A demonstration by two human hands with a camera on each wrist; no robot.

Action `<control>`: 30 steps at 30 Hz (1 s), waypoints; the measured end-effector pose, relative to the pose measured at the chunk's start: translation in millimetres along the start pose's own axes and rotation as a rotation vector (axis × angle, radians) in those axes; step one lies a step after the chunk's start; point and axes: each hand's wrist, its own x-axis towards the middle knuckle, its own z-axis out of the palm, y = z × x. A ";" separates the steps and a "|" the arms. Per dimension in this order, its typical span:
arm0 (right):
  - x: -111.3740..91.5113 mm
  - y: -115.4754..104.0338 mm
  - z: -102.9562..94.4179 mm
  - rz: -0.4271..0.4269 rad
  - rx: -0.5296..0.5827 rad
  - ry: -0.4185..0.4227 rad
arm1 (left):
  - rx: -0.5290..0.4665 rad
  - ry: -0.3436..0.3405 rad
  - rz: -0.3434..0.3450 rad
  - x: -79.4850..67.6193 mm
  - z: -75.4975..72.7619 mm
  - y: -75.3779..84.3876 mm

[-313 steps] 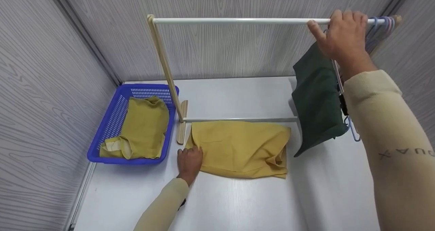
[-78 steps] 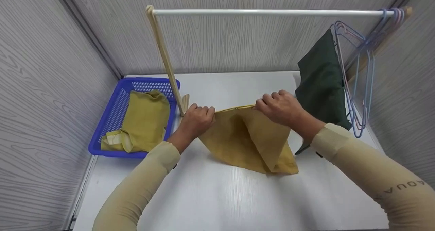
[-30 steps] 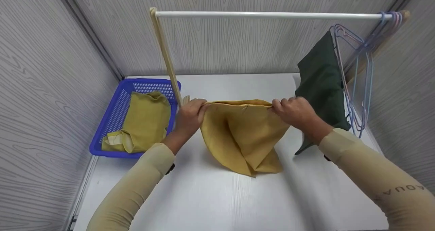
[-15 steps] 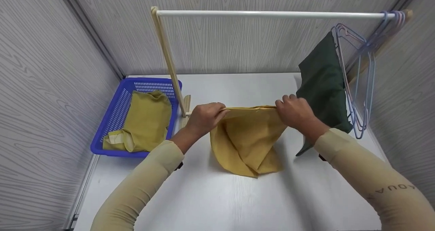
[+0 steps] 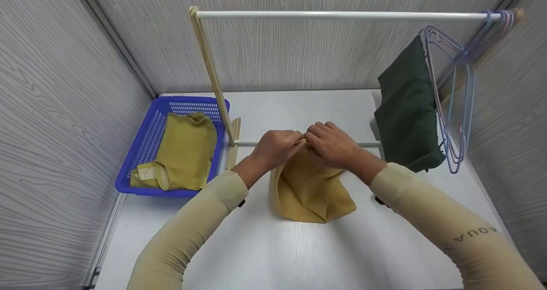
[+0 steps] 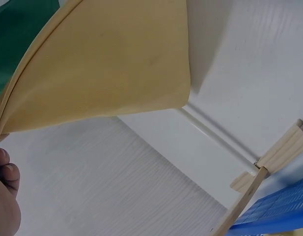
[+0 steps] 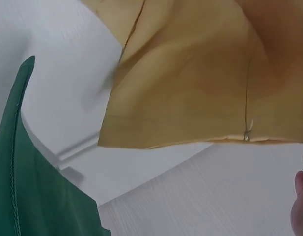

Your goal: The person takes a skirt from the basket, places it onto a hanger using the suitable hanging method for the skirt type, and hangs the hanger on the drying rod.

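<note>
Close together in the middle of the head view, my left hand (image 5: 277,147) and right hand (image 5: 331,145) pinch the upper edge of a yellow garment (image 5: 314,191). The edge is bunched between them, and the rest hangs down toward the table. In the left wrist view the garment (image 6: 117,59) shows a stitched band along one side, with my left fingertips (image 6: 6,167) at the frame's edge. The right wrist view shows the garment's (image 7: 190,93) edge with a vertical seam and a loose thread. Its exact kind is unclear.
A blue basket (image 5: 139,157) holding an olive-yellow folded garment (image 5: 186,149) stands left. A rack's white rail (image 5: 342,15) spans the back on a wooden post (image 5: 209,68). At right hang a dark green garment (image 5: 406,106) and several hangers (image 5: 470,102).
Earlier the garment lay flat and my right hand was on the rail. Then both hands lifted its edge and stretched it wide. Now the hands have come together, gathering that edge.
</note>
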 end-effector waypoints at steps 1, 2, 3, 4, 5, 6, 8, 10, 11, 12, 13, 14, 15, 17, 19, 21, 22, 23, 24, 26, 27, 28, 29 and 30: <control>0.3 -0.4 -0.1 0.000 -0.014 0.020 | -0.015 0.007 -0.011 0.2 1.0 0.6; 0.3 -0.5 -0.4 0.004 -0.027 0.040 | -0.032 0.014 -0.028 -0.5 2.6 1.1; 0.3 -0.1 -0.9 0.012 -0.041 0.058 | -0.047 0.021 -0.051 -2.0 4.3 1.7; -0.1 0.6 -1.6 0.025 -0.053 0.070 | -0.062 0.027 -0.079 -4.2 6.1 2.2; -0.5 1.5 -2.3 0.041 -0.063 0.079 | -0.077 0.030 -0.111 -7.1 8.0 2.7; -0.6 2.4 -3.1 0.058 -0.071 0.084 | -0.089 0.031 -0.142 -10.0 10.1 3.1; -1.2 4.3 -4.6 0.091 -0.079 0.080 | -0.087 0.019 -0.188 -16.4 13.8 3.9; -1.8 5.6 -5.8 0.107 -0.079 0.061 | -0.067 0.008 -0.212 -20.3 16.6 4.6; -1.9 5.8 -6.3 0.108 -0.075 0.048 | -0.053 0.004 -0.216 -21.2 17.4 4.9; -2.0 5.9 -6.8 0.104 -0.071 0.034 | -0.038 0.004 -0.217 -21.3 17.9 5.2; -2.1 5.8 -7.0 0.097 -0.064 0.023 | -0.021 0.002 -0.216 -20.9 18.2 5.5; -2.1 5.4 -7.4 0.087 -0.057 0.014 | -0.011 0.002 -0.213 -20.1 18.2 5.8; -1.9 5.0 -7.7 0.078 -0.046 0.008 | -0.007 0.003 -0.208 -19.3 18.0 6.2; -0.5 3.9 -8.6 0.056 -0.035 0.008 | -0.004 -0.005 -0.193 -18.2 17.6 7.1; 1.0 3.5 -9.4 0.034 -0.046 0.022 | -0.007 -0.024 -0.181 -18.3 18.2 8.0; 2.6 3.6 -10.8 0.012 -0.074 0.038 | -0.019 -0.042 -0.178 -19.6 18.8 9.0; 3.3 3.9 -11.5 0.002 -0.091 0.046 | -0.021 -0.052 -0.182 -20.9 19.7 9.4; 3.8 4.2 -12.2 -0.007 -0.103 0.053 | -0.022 -0.060 -0.188 -22.6 20.6 9.5; 4.1 4.6 -12.7 -0.014 -0.112 0.057 | -0.019 -0.066 -0.193 -24.6 21.8 9.5; 4.3 5.2 -13.2 -0.023 -0.113 0.064 | -0.007 -0.070 -0.196 -28.7 23.9 8.8; 4.3 5.3 -13.1 -0.027 -0.106 0.065 | 0.003 -0.070 -0.195 -30.4 24.9 8.4; 4.4 5.4 -12.7 -0.032 -0.097 0.064 | 0.015 -0.078 -0.192 -31.7 25.8 7.8; 4.5 5.3 -12.3 -0.040 -0.095 0.060 | 0.029 -0.084 -0.185 -32.1 26.0 7.6; 4.7 5.0 -11.8 -0.054 -0.100 0.054 | 0.041 -0.087 -0.176 -31.9 26.1 7.6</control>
